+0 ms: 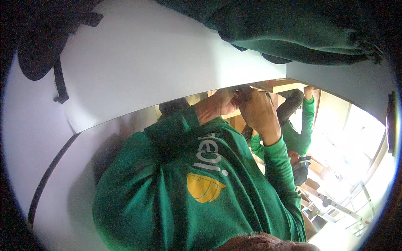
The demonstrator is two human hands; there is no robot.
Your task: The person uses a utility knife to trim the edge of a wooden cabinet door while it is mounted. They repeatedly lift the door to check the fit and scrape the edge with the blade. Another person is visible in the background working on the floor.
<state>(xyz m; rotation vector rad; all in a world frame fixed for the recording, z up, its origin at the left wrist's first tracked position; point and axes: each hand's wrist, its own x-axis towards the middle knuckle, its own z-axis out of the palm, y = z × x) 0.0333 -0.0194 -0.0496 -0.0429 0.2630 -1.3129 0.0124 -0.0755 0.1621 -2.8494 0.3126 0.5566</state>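
Neither of my hands can be made out as my own in the head view. A person in a green sweatshirt point(167, 196) fills the middle, chest toward me and upside down. That person's two bare hands, one on the left point(222, 101) and one on the right point(261, 111), meet beside the rim of a large white panel point(146, 71). Their fingers are bent close together. Shadow and the panel's rim hide what they hold, if anything. Dark green cloth point(293, 33) hangs into view at the top, over the panel.
A black strap with a clip point(60, 85) crosses the panel at left. Behind the near person is a second person in green with a dark cap point(300, 170), one arm stretched upward. A pale wooden board point(284, 85), a metal ladder-like frame point(335, 205) and a bright window-like area fill the right.
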